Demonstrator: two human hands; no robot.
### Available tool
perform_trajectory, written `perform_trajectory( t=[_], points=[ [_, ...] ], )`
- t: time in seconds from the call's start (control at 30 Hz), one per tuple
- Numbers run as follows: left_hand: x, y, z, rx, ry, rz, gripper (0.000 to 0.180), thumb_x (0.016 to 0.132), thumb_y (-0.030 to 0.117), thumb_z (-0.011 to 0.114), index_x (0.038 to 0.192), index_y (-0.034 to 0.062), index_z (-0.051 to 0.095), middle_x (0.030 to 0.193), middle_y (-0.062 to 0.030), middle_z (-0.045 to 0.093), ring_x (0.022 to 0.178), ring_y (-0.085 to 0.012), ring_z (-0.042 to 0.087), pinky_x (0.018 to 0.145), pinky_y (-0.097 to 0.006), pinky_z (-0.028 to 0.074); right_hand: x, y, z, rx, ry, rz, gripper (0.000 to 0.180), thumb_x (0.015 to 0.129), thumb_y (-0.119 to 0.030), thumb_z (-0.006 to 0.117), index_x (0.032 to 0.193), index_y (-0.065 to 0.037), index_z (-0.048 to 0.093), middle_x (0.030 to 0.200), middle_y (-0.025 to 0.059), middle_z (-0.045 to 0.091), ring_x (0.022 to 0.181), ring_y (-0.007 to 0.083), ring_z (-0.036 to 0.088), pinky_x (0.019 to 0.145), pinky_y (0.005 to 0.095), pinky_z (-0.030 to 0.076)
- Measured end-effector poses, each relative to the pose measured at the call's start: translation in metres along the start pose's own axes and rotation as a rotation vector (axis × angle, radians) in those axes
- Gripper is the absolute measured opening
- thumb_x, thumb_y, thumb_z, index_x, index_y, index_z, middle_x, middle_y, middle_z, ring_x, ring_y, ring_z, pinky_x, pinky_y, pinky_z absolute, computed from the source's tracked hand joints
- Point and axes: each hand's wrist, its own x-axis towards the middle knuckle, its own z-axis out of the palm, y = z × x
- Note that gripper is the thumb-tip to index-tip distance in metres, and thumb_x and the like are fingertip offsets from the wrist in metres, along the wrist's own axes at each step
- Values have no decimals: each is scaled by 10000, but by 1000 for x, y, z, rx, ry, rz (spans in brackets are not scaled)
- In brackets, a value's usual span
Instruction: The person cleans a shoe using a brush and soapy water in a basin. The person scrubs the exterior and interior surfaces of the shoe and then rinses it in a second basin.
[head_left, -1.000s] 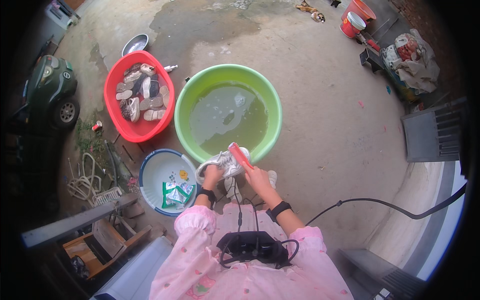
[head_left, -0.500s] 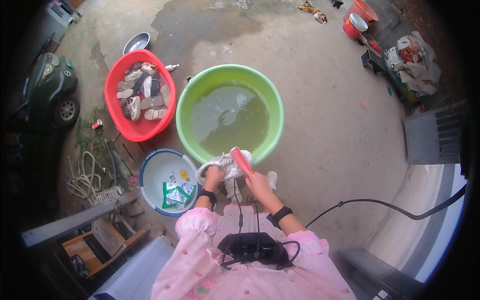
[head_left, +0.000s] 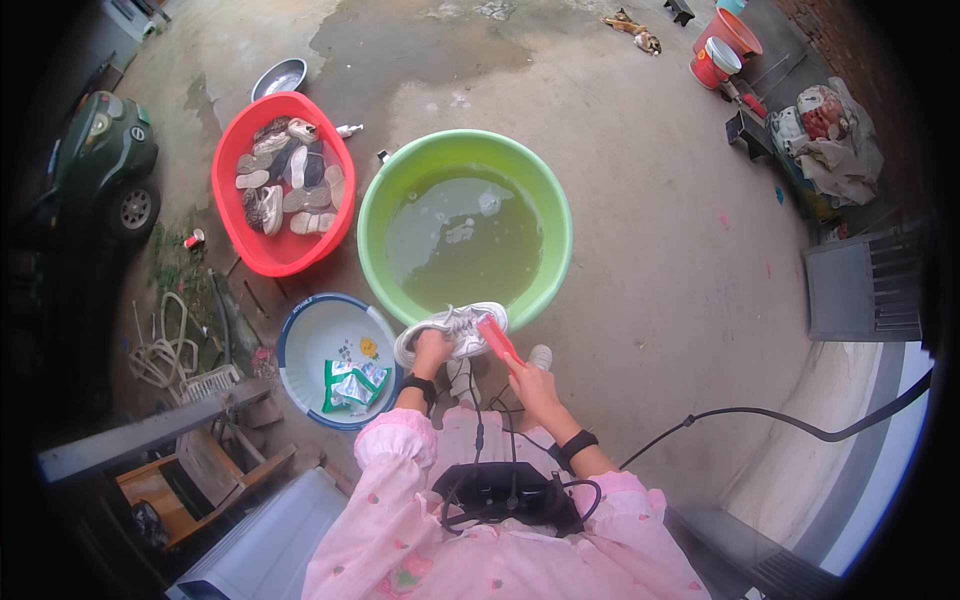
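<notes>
A white lace-up shoe (head_left: 463, 322) is held by my left hand (head_left: 432, 350), whose fingers are partly hidden at the shoe's opening. The shoe is over the near rim of a large green tub (head_left: 548, 290) of murky water. My right hand (head_left: 533, 383) grips the handle of a red brush (head_left: 497, 338). The brush head lies against the front of the shoe, near the toe; its bristles are hard to make out.
A red basin (head_left: 228, 212) full of shoes stands left of the tub. Below it, a white-and-blue basin (head_left: 300, 375) holds a green-and-white packet (head_left: 352, 386). A black cable (head_left: 760, 411) runs to my right. Farther off are a dark green car (head_left: 112, 150) and a lying animal (head_left: 632, 32).
My right hand has moved a little right and down, drawing the brush down along the shoe. The shoe stays in my left hand at the rim. The whole view has shifted slightly.
</notes>
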Motion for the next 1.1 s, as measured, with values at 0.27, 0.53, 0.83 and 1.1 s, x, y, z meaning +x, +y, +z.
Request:
perform_trajectory(
  t=[0.27, 0.53, 0.83, 1.1],
  points=[
    [0, 8, -2, -114, 14, -37, 360, 566, 214, 599, 888, 63, 547, 837, -158, 553, 793, -293, 527, 696, -361, 410, 39, -19, -4, 78, 210, -56, 390, 708, -158, 489, 1090, -134, 420, 663, 139, 511, 542, 288, 528, 493, 373, 432],
    [2, 0, -1, -166, -8, -47, 364, 560, 203, 600, 873, 26, 542, 837, -173, 550, 804, -300, 524, 713, -359, 401, 3, 6, -13, -23, 97, 22, 392, 693, -176, 509, 1079, -182, 440, 676, 115, 516, 573, 267, 528, 501, 361, 430],
    [2, 6, -1, -207, 13, -36, 364, 571, 197, 604, 875, 9, 532, 841, -187, 545, 807, -305, 523, 714, -359, 400, 27, -26, 0, 54, 132, -53, 382, 695, -165, 504, 1071, -136, 448, 665, 133, 511, 575, 284, 520, 511, 381, 414],
    [3, 9, -5, -167, -21, -57, 390, 550, 177, 614, 902, 26, 538, 867, -167, 549, 826, -291, 522, 735, -344, 393, 23, -20, -28, 53, 103, -40, 360, 693, -164, 501, 1049, -133, 461, 641, 136, 524, 563, 277, 534, 497, 374, 426]
  ],
)
